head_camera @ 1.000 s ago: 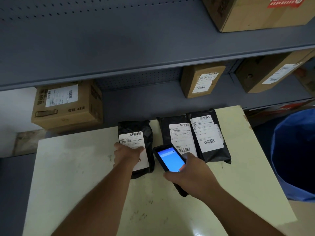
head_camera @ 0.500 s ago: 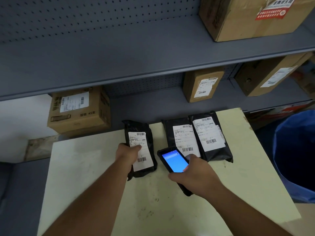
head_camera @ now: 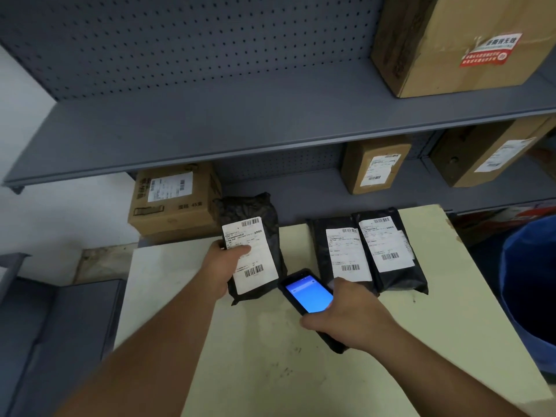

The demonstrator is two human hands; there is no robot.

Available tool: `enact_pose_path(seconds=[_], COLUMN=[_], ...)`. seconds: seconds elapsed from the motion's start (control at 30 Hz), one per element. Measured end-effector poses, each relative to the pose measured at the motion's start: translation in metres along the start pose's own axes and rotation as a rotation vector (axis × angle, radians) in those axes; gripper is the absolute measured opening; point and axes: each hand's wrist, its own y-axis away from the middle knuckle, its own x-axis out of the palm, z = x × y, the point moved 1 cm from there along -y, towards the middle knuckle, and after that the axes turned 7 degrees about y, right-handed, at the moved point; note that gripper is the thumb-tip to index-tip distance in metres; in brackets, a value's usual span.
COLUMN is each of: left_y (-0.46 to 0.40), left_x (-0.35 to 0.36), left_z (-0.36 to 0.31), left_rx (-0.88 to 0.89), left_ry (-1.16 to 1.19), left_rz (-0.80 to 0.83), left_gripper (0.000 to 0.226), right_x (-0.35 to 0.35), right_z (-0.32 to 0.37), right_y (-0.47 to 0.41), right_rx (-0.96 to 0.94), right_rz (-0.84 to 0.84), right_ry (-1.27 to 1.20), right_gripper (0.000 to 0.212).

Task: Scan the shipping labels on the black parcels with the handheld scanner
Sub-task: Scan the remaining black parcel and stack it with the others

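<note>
My left hand [head_camera: 222,266] grips a black parcel [head_camera: 255,218] by its left edge and holds it tilted up off the pale table [head_camera: 264,362], its white label with two barcodes facing me. In my right hand [head_camera: 352,317] is the black handheld scanner [head_camera: 307,291], its blue screen lit, its top end just below the parcel's lower right corner. Two more black parcels lie flat side by side on the table: the middle one [head_camera: 338,251], partly hidden by my right hand, and the right one [head_camera: 391,251]. Both show white labels.
Grey metal shelves [head_camera: 270,121] stand behind the table. Several cardboard boxes sit on them: one at left [head_camera: 171,203], a small one [head_camera: 373,164], a long one [head_camera: 481,155], a large one at top right [head_camera: 457,40]. A blue bin [head_camera: 529,284] stands right of the table.
My left hand has lifted the left parcel off the table and tilted its label toward me. The scanner has stayed close beside it. The view has shifted left and up.
</note>
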Motion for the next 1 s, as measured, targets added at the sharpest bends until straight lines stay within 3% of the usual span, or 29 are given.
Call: enact_pose_path(seconds=[0.4,1.0], left_y=[0.011,0.010], left_x=[-0.019,-0.026], left_z=[-0.023,-0.021], left_rx=[0.080,0.097], left_ry=[0.074,0.067], left_rz=[0.015,0.036], left_gripper=[0.046,0.049], right_x=[0.003,0.011], right_z=[0.042,0.051], right_y=[0.020,0.027], right_rx=[-0.082,-0.064], right_rz=[0.011,0.032], right_ry=[0.106,0.077], right_gripper=[0.049,0.047])
